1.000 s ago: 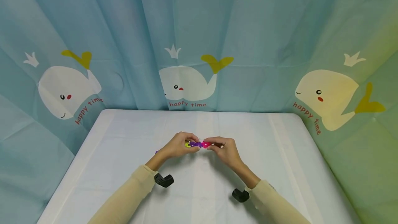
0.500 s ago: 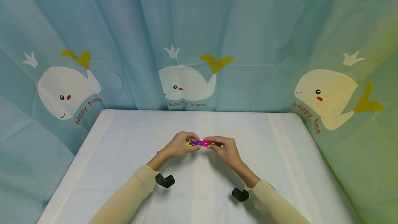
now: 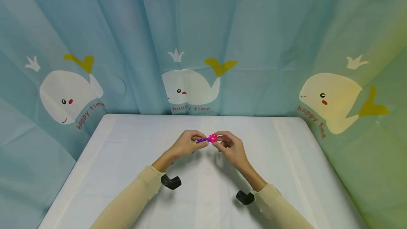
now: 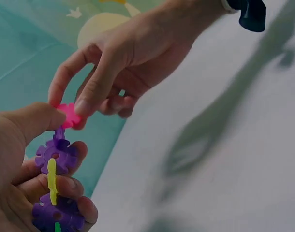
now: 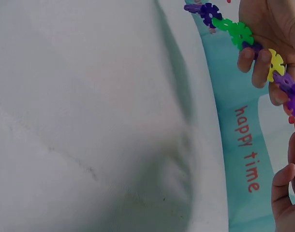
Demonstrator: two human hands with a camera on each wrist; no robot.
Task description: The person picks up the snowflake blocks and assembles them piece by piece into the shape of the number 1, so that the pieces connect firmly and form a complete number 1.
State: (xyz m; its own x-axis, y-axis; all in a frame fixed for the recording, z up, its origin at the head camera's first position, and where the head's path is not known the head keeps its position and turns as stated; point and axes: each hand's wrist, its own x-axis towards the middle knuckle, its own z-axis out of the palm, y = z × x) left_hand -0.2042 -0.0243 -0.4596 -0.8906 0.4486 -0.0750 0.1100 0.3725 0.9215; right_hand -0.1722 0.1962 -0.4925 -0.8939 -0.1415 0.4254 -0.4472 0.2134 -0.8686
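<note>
Above the table, my left hand (image 3: 185, 144) holds a chain of interlocking snowflake discs between thumb and fingers. The chain runs across the palm, with a purple disc (image 4: 58, 157), a yellow disc (image 4: 51, 181) seen edge-on and another purple disc (image 4: 58, 215). Past the fingers, the right wrist view shows green discs (image 5: 241, 35) and a dark purple disc (image 5: 210, 13) at the tail. A pink disc (image 3: 213, 138) meets the purple end of the chain; my right hand (image 3: 234, 147) pinches it by the edge. The left thumb also touches the pink disc in the left wrist view.
The white-covered table (image 3: 254, 172) lies under both hands. Behind it hangs a blue-green curtain (image 3: 264, 38) printed with whales. A black wrist device (image 3: 171, 182) sits at the left cuff, another black device (image 3: 245, 198) at the right.
Both hands have moved slightly up and away from the body with the chain. The pink disc has turned, showing a rounder face, while the purple part beside it looks thinner.
</note>
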